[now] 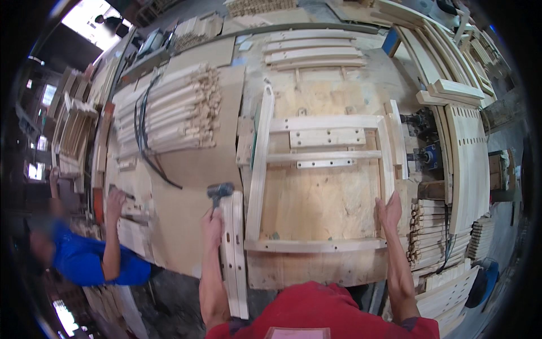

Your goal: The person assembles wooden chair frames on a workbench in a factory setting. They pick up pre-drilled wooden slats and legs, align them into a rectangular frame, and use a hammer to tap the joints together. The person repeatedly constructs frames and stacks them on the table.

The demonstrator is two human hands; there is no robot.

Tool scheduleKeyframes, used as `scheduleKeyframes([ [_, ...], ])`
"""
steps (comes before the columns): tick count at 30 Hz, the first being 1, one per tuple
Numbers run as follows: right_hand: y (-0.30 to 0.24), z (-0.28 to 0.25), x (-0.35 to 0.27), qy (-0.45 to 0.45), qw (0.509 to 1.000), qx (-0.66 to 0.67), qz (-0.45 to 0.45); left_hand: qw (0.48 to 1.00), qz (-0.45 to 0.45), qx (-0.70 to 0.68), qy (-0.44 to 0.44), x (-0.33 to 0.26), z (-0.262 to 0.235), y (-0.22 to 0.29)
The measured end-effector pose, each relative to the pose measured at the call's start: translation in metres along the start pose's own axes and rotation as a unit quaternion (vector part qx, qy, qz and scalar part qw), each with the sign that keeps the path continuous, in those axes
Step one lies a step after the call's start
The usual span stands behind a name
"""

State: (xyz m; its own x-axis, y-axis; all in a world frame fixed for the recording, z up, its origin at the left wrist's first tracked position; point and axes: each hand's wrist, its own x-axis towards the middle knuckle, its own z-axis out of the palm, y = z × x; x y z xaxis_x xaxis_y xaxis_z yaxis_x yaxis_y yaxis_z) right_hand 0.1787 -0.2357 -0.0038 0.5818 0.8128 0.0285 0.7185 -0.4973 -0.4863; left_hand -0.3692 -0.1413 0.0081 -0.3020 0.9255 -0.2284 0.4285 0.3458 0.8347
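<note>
Holding a dark grey, blunt-headed hammer [219,191] in our closed left hand [212,227], we have it over a pair of long, pale boards with holes and slots [232,248] at lower centre. Our right hand [389,212] is narrowed on the pale right post [386,151], thumb and fingers at either side near its lower end. That post belongs to the pale, rectangular wooden frame [259,181], which lies flat on the light plywood desk [310,209], right of the picture's centre. Judging by how its parts lie, most of the outline is put together: the upper rail [327,122] and slimmer middle rail [324,155] span between the posts, and the drilled bottom rail [316,246] crosses their lower ends. We cannot tell whether the joints are fully seated, and our hand hides part of the lower right corner. The paired boards look unfitted, as does the narrow pale strip [398,135] beside the right post. At upper left, a stack of shaped slats [175,110] lies well apart from the frame, apparently unused.
</note>
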Motion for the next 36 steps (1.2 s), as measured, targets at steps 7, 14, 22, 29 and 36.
scheduleKeyframes([
  [7, -0.003, 0.001, 0.0, -0.032, 0.999, -0.022, 0.038, 0.996, -0.025, 0.073, 0.033, -0.014, 0.015, 0.009],
  [14, -0.003, 0.003, 0.005, -0.025, 0.999, -0.01, 0.043, 0.999, -0.02, -0.013, -0.042, 0.004, -0.009, 0.069],
  [22, -0.001, -0.001, 0.0, -0.008, 0.999, 0.024, 0.029, 0.961, 0.076, -0.209, -0.166, 0.116, 0.061, 0.272],
  [29, -0.003, -0.006, -0.002, -0.004, 0.997, 0.03, 0.068, 0.968, 0.198, 0.152, -0.003, 0.223, 0.127, 0.29],
  [36, -0.009, 0.003, 0.005, 0.0, 0.998, 0.028, 0.048, 0.872, 0.305, 0.384, -0.019, 0.265, 0.131, 0.253],
])
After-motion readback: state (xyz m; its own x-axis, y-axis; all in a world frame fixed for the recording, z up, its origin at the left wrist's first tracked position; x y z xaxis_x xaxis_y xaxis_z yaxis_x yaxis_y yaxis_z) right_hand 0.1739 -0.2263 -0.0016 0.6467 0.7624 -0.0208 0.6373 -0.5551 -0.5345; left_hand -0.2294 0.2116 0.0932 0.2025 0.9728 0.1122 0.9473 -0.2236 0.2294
